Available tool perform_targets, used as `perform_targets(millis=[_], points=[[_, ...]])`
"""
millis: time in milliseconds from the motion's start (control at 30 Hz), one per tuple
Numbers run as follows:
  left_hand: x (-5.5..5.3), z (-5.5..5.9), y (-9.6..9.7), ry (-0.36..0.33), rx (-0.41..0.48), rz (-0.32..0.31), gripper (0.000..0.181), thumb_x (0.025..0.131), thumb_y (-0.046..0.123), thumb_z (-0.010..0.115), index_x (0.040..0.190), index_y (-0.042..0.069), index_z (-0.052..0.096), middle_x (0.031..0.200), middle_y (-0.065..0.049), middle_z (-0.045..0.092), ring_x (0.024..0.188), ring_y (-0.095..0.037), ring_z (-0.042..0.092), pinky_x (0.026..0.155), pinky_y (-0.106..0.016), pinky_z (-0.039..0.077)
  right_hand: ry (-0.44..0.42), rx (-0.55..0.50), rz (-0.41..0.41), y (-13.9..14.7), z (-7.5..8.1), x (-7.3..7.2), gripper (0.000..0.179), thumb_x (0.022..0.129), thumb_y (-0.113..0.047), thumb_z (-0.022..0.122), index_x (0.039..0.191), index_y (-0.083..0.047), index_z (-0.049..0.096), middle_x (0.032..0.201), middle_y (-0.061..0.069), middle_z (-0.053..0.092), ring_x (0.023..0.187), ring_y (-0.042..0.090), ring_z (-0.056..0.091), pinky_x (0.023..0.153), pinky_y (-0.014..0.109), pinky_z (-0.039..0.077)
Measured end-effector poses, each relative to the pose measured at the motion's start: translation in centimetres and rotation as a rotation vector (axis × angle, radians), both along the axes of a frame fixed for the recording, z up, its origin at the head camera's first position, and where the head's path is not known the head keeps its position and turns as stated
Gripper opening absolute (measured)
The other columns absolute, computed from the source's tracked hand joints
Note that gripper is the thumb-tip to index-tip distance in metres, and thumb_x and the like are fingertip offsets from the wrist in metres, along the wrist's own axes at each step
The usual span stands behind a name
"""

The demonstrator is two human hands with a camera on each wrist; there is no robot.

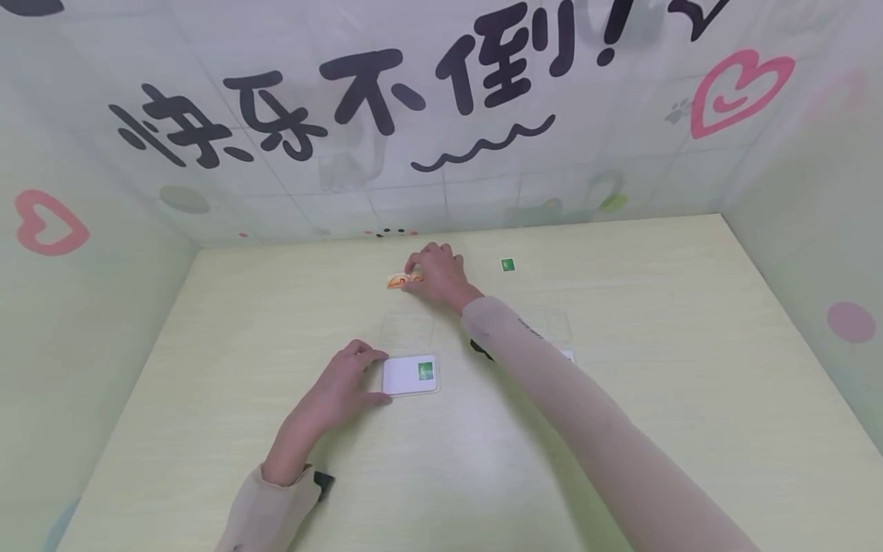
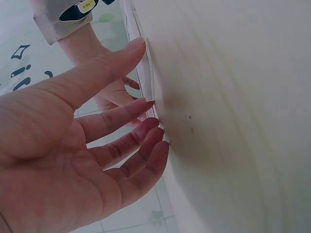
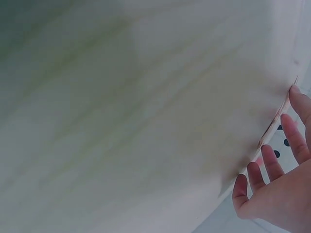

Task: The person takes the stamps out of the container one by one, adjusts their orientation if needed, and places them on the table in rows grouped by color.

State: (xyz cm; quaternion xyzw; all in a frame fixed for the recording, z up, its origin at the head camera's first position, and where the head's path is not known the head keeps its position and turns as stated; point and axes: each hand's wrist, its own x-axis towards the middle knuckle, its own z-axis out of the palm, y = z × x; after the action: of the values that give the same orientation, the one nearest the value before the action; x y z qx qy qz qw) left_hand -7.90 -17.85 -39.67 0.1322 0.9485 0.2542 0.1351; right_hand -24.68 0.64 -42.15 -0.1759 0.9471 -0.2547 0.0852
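Across the counter [image 1: 241, 330], only the head view shows two green squares [image 1: 507, 264], one on a white case [image 1: 400, 377]; left grip [image 1: 338, 383] holds that case; right grip [image 1: 441, 277] pinches one orange strip [image 1: 395, 282] beyond it.

head view: r. sleeve [image 1: 593, 414], cut off approx. 5 o'clock, hides most of 2nd white pad [image 1: 569, 356] at 4 o'clock, plus pt. of a clear lid [image 1: 560, 326]. r. hand [image 1: 441, 274] partly covers orange-print strip [image 1: 395, 281], 3-o'clock end; its print's too small to tell, ditto pics on green squares [image 1: 508, 264]. l. sleeve [image 1: 265, 510] cut off approx. 7 o'clock; black exclam. mark [image 1: 616, 19] clipped at 1. l. wrist view: 1st white pad [image 2: 147, 77] edge-on, face hidden; l. hand [image 2: 87, 136] cut off at 8. r. wrist view: r. hand cut off at 4, table [image 3: 136, 116] blurred.
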Motion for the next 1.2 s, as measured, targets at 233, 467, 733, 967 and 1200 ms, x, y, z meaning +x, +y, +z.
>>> perform_targets(millis=[233, 467, 733, 967, 1200], points=[[0.0, -0.2, 0.0, -0.003, -0.007, 0.002, 0.059, 0.081, 0.008, 0.091, 0.132, -0.009, 0.066, 0.127, -0.023, 0.061, 0.11, -0.034, 0.061, 0.099, -0.051, 0.054, -0.007, 0.014, -0.003, 0.0, -0.1, 0.1, 0.032, 0.099, -0.04, 0.075, 0.123, -0.019, 0.074, 0.147, 0.01, 0.056, 0.135, 0.032, 0.046, 0.109, 0.051, 0.039], [0.0, -0.1, 0.1, -0.014, -0.006, 0.004, 0.059, 0.082, 0.009, 0.09, 0.133, -0.008, 0.065, 0.128, -0.022, 0.061, 0.11, -0.034, 0.06, 0.099, -0.051, 0.054, -0.015, 0.03, -0.001, 0.1, -0.2, 0.0, 0.036, 0.1, -0.041, 0.074, 0.128, -0.02, 0.072, 0.146, 0.01, 0.056, 0.134, 0.032, 0.045, 0.107, 0.05, 0.04], [0.0, 0.0, 0.1, -0.004, -0.004, -0.001, 0.059, 0.082, 0.008, 0.09, 0.133, -0.009, 0.065, 0.128, -0.023, 0.061, 0.11, -0.034, 0.06, 0.099, -0.051, 0.054, -0.014, 0.023, -0.008, 0.4, 0.1, 0.1, 0.041, 0.1, -0.041, 0.074, 0.133, -0.019, 0.07, 0.144, 0.011, 0.057, 0.132, 0.032, 0.045, 0.107, 0.051, 0.039], [0.0, -0.1, 0.0, -0.001, -0.003, -0.003, 0.059, 0.082, 0.008, 0.09, 0.133, -0.009, 0.065, 0.128, -0.023, 0.06, 0.11, -0.034, 0.06, 0.099, -0.051, 0.053, -0.002, 0.016, -0.003, 0.7, 0.8, 0.3, 0.041, 0.1, -0.039, 0.075, 0.134, -0.018, 0.069, 0.145, 0.012, 0.057, 0.134, 0.034, 0.046, 0.108, 0.053, 0.039], [0.0, 0.0, 0.0, 0.001, -0.005, 0.001, 0.059, 0.082, 0.008, 0.091, 0.132, -0.009, 0.065, 0.128, -0.023, 0.061, 0.11, -0.035, 0.06, 0.099, -0.051, 0.053, -0.01, -0.003, -0.014, 0.7, 1.3, 0.9, 0.042, 0.099, -0.039, 0.075, 0.135, -0.018, 0.069, 0.147, 0.011, 0.056, 0.135, 0.032, 0.045, 0.108, 0.053, 0.039]])
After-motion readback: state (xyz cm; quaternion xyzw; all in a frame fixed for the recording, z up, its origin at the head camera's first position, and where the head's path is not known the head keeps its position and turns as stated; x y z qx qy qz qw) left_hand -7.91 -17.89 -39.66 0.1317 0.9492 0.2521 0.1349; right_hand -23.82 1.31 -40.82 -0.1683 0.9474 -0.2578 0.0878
